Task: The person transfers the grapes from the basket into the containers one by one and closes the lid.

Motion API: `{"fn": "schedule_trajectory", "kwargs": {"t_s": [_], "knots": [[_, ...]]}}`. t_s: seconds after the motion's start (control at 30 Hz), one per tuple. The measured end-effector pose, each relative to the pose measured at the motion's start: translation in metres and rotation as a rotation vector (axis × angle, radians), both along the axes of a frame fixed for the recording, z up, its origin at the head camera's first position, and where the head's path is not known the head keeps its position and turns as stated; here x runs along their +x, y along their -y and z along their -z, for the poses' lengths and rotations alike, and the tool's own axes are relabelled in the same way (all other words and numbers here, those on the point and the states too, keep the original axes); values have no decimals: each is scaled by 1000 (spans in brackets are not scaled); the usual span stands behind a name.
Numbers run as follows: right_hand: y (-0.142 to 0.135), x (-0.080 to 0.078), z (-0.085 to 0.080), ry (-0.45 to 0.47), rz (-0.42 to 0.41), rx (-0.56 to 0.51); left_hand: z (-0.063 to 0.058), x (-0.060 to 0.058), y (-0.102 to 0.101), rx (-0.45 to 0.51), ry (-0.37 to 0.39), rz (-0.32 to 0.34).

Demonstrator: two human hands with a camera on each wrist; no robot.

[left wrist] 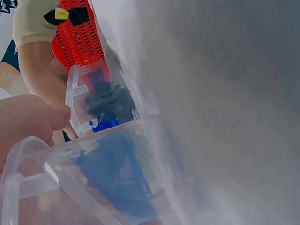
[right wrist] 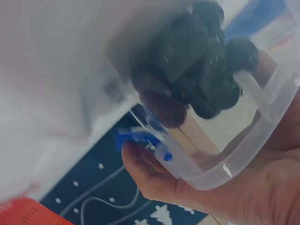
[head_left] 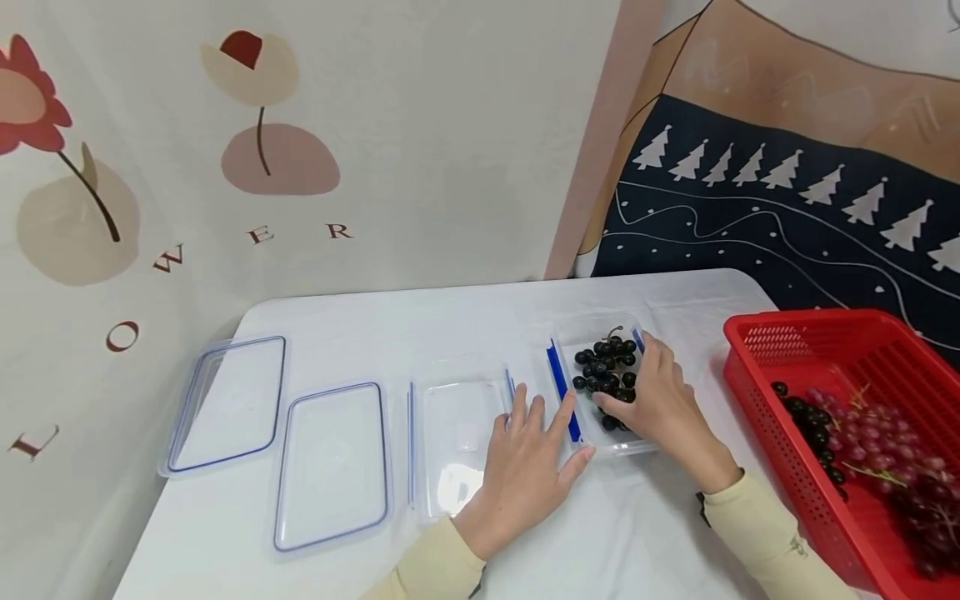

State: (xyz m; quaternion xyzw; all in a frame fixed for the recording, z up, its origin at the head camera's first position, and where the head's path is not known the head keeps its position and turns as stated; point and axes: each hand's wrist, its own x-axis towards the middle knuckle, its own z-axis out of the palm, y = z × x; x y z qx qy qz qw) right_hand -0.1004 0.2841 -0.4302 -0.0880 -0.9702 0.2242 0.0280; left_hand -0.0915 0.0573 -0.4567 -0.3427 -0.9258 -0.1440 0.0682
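A clear plastic container (head_left: 615, 450) with blue side latches holds a bunch of black grapes (head_left: 603, 367). My right hand (head_left: 667, 400) grips this container over its right wall, thumb inside by the grapes and fingertips at the right blue latch (right wrist: 136, 136). My left hand (head_left: 525, 471) has its fingers spread over the gap between that container and a second clear container (head_left: 457, 417) on its left. In the left wrist view, the left thumb (left wrist: 58, 117) shows near the container rims; the other left fingers are mostly hidden there.
Two clear lids (head_left: 333, 467) with blue edging lie at the left of the white table (head_left: 600, 533), one partly past its left edge. A red perforated basket (head_left: 795, 492) stands at the right, holding red grapes (head_left: 873, 433) and more dark grapes.
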Motion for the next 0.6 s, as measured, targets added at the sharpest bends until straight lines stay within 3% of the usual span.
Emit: {"fn": "schedule_trajectory", "kwargs": {"t_s": [0.33,0.6], "knots": [[-11,3,-1,188,40,-12,1,1,-5,-52,-64,-19],[-11,0,6,160,81,6,1,1,-5,-47,-70,-13]]}}
